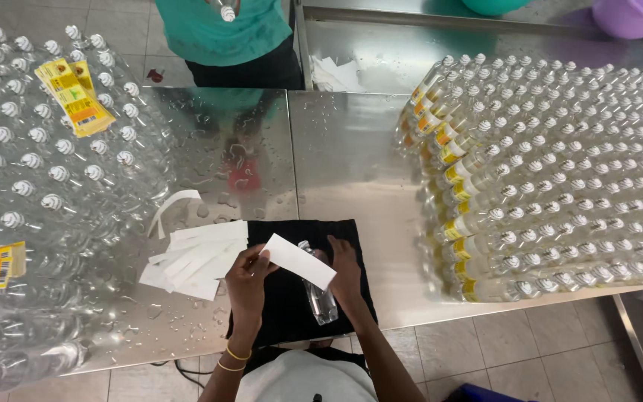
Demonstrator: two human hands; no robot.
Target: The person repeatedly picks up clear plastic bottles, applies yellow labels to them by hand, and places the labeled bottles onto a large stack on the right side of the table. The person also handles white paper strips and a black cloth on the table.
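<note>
My left hand (pixel 247 279) pinches one end of a white paper strip (pixel 297 260) that slants across a small clear plastic bottle (pixel 320 299). The bottle lies on a black cloth (pixel 292 313) at the near edge of the steel table (pixel 336 164). Resting on the bottle's right side, my right hand (pixel 345 269) holds it down with the fingers pointing away from me. Beside my left hand, a loose heap of white backing strips (pixel 195 257) lies on the table.
Several upright clear bottles (pixel 31 171) crowd the left, with yellow label stacks (pixel 76 97) on top. A block of labelled bottles lying on their sides (pixel 552 179) fills the right. A person in a teal shirt (pixel 221 30) stands across the table. Water drops dot the steel.
</note>
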